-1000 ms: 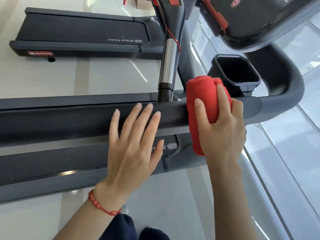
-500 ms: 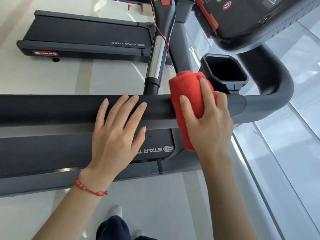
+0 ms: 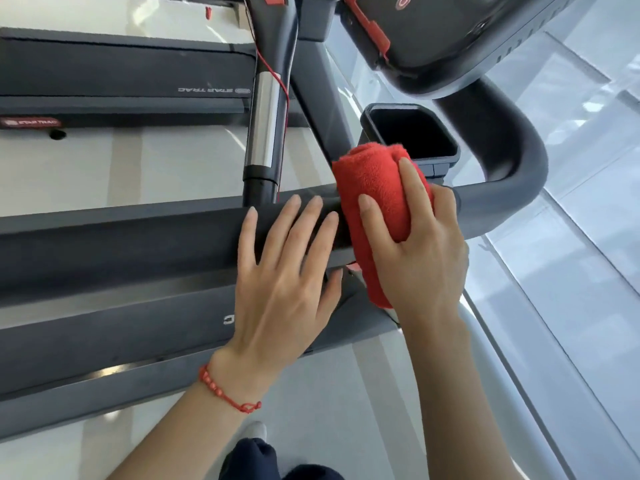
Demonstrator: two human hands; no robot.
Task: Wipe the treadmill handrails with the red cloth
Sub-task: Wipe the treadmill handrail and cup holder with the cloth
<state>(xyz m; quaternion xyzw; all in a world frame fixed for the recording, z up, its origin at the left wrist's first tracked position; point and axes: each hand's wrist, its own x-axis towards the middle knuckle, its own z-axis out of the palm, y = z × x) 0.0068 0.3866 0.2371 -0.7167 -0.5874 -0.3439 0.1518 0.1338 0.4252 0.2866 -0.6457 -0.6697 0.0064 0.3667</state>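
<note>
Red cloth [image 3: 375,202] folded thick, draped over the dark handrail [image 3: 138,244] just left of where the rail bends toward the console [image 3: 450,36]. Right hand [image 3: 419,251] on top of the cloth, fingers [image 3: 414,188] curled over it, gripping cloth against the rail; cloth's lower end hangs below the rail under the palm. Left hand [image 3: 287,282] flat on the handrail just beside the cloth, fingers straight and spread, holding nothing, fingertips near the cloth's left edge. Red bead bracelet [image 3: 225,393] on left wrist. Black cup holder [image 3: 412,136] right behind the cloth. Second treadmill [image 3: 121,77] on the floor beyond.
</note>
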